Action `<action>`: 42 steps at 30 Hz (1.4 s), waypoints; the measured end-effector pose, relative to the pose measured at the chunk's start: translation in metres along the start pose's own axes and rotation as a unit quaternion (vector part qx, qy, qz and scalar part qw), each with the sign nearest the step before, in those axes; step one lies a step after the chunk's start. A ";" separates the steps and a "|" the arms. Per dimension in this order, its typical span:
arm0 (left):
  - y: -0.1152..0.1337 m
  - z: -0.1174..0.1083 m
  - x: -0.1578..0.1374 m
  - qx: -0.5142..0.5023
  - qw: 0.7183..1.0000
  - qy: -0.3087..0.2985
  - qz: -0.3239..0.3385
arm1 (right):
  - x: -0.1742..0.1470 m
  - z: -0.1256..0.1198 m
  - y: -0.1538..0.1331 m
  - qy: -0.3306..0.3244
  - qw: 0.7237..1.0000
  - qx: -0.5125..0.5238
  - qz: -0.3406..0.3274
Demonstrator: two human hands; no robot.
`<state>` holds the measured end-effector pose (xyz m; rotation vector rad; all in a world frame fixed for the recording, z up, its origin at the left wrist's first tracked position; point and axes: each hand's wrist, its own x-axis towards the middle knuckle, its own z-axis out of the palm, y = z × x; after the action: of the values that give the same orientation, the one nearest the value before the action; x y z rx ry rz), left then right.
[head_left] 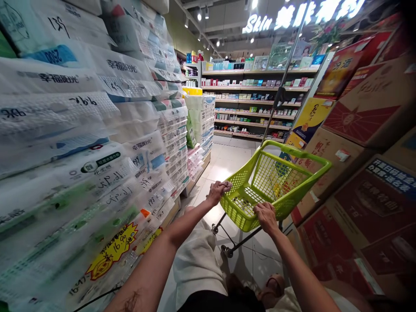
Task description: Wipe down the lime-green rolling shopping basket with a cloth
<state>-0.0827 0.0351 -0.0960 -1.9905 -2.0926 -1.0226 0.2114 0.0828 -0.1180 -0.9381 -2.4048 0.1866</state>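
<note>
A lime-green plastic shopping cart on a dark metal frame with small casters is right in front of me, angled to the right. My left hand is closed at its near left corner; a pinkish patch shows at the fingertips, too small to make out. My right hand is wrapped over the near rim, fingers curled to the inside. The slatted basket floor shows between my hands, and something yellow is visible through the far right mesh.
Tall stacks of plastic-wrapped tissue packs line the left, with a yellow price tag. Red and brown cartons are piled close on the right. A tiled aisle leads to shelves of small boxes. A thin pole rises beyond the cart.
</note>
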 end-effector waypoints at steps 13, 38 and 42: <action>0.033 0.040 -0.034 -0.185 0.976 0.094 -0.069 | 0.019 -0.016 -0.026 -0.058 0.997 -0.005 0.045; 0.073 0.088 -0.047 -0.297 0.856 0.288 -0.309 | 0.019 -0.002 -0.020 0.049 0.962 0.229 0.143; 0.059 0.077 -0.017 -0.300 0.837 0.292 -0.353 | 0.021 -0.003 -0.024 0.019 0.969 0.196 0.150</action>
<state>0.0034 0.0553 -0.1402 -0.7186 -2.2815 -2.2764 0.1860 0.0789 -0.0989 -1.0918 -2.0694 0.7200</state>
